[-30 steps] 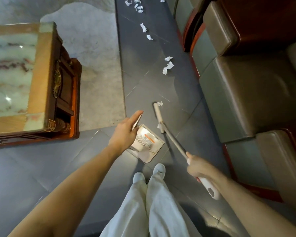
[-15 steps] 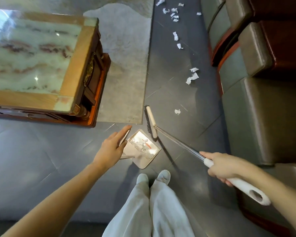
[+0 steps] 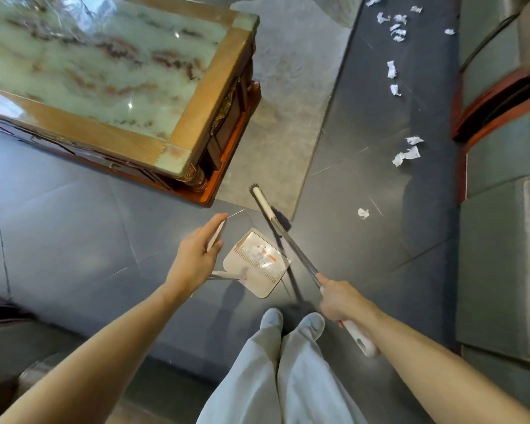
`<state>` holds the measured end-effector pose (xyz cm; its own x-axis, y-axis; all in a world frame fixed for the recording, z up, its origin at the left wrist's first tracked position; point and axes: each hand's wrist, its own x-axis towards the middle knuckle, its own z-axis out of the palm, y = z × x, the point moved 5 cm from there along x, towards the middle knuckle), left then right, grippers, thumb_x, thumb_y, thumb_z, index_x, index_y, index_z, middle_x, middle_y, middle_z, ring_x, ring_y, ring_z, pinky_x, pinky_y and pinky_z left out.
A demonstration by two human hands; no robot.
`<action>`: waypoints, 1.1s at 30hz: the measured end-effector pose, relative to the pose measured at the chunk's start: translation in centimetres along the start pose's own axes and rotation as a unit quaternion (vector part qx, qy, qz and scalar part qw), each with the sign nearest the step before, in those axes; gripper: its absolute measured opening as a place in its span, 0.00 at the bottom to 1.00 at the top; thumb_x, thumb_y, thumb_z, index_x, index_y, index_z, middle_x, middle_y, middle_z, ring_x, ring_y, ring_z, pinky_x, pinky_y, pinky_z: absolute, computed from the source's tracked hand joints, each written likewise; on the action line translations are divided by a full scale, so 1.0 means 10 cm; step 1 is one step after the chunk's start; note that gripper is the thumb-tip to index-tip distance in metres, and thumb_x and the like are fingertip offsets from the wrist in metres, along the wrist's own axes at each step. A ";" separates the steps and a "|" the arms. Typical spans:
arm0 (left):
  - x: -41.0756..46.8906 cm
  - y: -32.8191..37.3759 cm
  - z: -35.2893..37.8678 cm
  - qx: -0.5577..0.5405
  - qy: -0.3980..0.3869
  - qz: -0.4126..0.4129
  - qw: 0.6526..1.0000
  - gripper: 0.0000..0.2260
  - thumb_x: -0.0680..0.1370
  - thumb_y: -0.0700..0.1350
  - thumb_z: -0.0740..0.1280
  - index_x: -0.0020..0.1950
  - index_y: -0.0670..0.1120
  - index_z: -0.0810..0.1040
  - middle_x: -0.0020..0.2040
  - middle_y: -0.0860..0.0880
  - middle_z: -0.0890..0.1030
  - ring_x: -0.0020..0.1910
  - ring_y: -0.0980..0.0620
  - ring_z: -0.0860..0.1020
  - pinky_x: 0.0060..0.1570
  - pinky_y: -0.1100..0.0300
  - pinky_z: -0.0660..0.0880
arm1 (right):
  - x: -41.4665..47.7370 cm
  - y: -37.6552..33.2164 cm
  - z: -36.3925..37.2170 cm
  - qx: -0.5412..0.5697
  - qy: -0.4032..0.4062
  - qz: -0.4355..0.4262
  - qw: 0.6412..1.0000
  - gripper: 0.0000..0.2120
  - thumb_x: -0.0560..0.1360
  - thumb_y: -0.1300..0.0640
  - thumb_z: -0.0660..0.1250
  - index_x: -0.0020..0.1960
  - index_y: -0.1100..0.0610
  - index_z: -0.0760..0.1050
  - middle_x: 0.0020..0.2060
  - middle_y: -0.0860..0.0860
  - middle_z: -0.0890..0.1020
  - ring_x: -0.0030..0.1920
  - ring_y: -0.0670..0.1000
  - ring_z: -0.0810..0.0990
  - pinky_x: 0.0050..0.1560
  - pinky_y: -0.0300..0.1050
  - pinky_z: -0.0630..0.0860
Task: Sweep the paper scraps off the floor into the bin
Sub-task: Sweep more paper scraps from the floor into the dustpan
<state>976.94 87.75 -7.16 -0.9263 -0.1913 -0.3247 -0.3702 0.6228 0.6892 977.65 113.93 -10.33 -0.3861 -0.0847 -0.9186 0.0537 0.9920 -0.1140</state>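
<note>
My left hand [image 3: 196, 258] holds the top of the handle of a beige dustpan [image 3: 259, 263], thumb and fingers around it. The pan stands on the dark tiles just ahead of my feet. My right hand [image 3: 341, 299] grips the broom's [image 3: 270, 211] handle near its white end. The broom head rests on the floor beside the dustpan's far edge, at the rug's corner. White paper scraps lie on the tiles to the right: one small scrap [image 3: 363, 213] nearest, a pair [image 3: 407, 154] farther off, several more [image 3: 393, 26] at the top.
A marble-topped wooden table [image 3: 114, 75] stands at the left on a grey rug [image 3: 288, 96]. Brown leather seats [image 3: 502, 258] with red-brown wooden frames line the right side. The scraps lie along the strip of dark tiles between rug and seats.
The view has swung left, so the table fills more of the frame. The broom head has drawn back toward the dustpan, leaving the nearest scrap behind to its right. Both hands keep their hold.
</note>
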 end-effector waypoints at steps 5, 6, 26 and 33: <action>0.03 0.01 0.01 -0.008 -0.008 0.006 1.000 0.23 0.81 0.38 0.59 0.74 0.55 0.64 0.67 0.45 0.73 0.62 0.47 0.71 0.62 0.55 0.66 | -0.37 0.25 -0.05 -0.057 -0.067 -0.011 0.996 0.33 0.76 0.64 0.57 0.78 0.51 0.52 0.46 0.55 0.79 0.27 0.48 0.72 0.23 0.36 0.69; 0.03 0.00 0.00 -0.013 -0.008 0.006 1.000 0.23 0.81 0.37 0.59 0.74 0.55 0.64 0.66 0.45 0.73 0.62 0.46 0.71 0.62 0.55 0.66 | -0.43 0.35 -0.07 -0.040 -0.060 0.000 0.997 0.34 0.75 0.63 0.56 0.78 0.45 0.52 0.45 0.54 0.80 0.25 0.48 0.72 0.22 0.36 0.70; 0.55 1.44 0.91 -0.053 -0.080 0.135 0.986 0.21 0.80 0.37 0.61 0.72 0.52 0.67 0.68 0.57 0.69 0.68 0.57 0.65 0.66 0.58 0.62 | -0.78 1.89 -0.58 0.166 0.113 0.143 0.969 0.37 0.76 0.64 0.57 0.79 0.42 0.46 0.61 0.56 0.74 0.26 0.50 0.75 0.21 0.37 0.70; 1.19 2.09 1.75 -0.018 -0.080 0.129 0.988 0.24 0.80 0.36 0.62 0.72 0.57 0.66 0.70 0.52 0.71 0.66 0.52 0.70 0.60 0.63 0.63 | 0.03 2.65 -1.13 0.094 0.149 0.177 0.968 0.34 0.77 0.63 0.56 0.79 0.52 0.48 0.65 0.57 0.73 0.52 0.58 0.81 0.41 0.48 0.81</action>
<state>959.38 111.77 -7.93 -0.9681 0.0945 -0.2321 -0.1287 0.6074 0.7839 968.53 141.25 -9.39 -0.5595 0.3154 -0.7664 0.3872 0.9171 0.0948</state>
